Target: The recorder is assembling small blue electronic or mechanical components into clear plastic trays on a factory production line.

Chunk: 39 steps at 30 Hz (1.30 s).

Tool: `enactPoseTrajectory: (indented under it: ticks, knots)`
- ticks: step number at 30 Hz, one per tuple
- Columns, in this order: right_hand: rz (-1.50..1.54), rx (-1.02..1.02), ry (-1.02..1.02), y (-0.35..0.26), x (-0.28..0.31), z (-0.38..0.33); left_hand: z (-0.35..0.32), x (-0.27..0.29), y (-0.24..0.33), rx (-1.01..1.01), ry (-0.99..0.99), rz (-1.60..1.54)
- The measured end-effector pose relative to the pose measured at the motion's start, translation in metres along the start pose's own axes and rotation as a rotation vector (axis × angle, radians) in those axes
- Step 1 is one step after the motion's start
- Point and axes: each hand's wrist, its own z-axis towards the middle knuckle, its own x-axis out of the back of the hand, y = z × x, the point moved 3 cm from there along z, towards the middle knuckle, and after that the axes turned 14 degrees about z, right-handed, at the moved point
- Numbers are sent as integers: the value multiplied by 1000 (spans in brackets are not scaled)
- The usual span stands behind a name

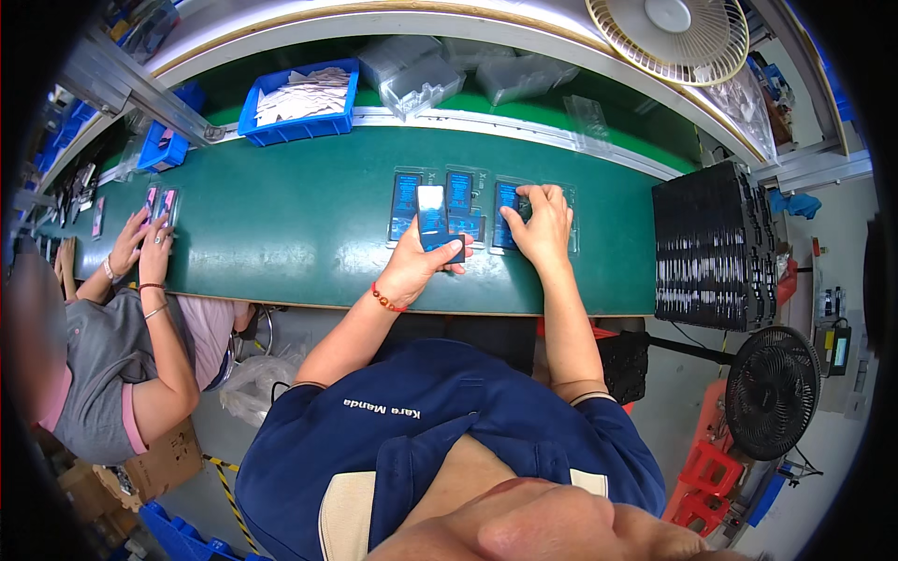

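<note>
Two hands busy over the green belt: left hand pinching a small blue pack upright, right hand just beside it, fingers pressed flat on another clear-wrapped pack lying underneath.

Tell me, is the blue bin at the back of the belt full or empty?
Partly full. The blue bin holds a loose heap of pale flat packets covering its floor, below the rim. How deep the heap goes, cannot tell.
</note>
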Motion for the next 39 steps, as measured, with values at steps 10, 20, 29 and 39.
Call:
enactPoseTrajectory:
  ticks: [10, 20, 29, 39]
  knots:
    - [1110, -165, -191, -31, -8, -28, 16, -45, -7, -203, -178, 184]
    - [278, -218, 87, 72, 46, -7, 31, -26, 13, -451, 276, 1733]
    - [114, 120, 74, 23, 5, -20, 19, 4, 0, -432, 326, 1767]
    - [115, 163, -23, -12, -15, -20, -1, 70, 60, -556, 381, 1537]
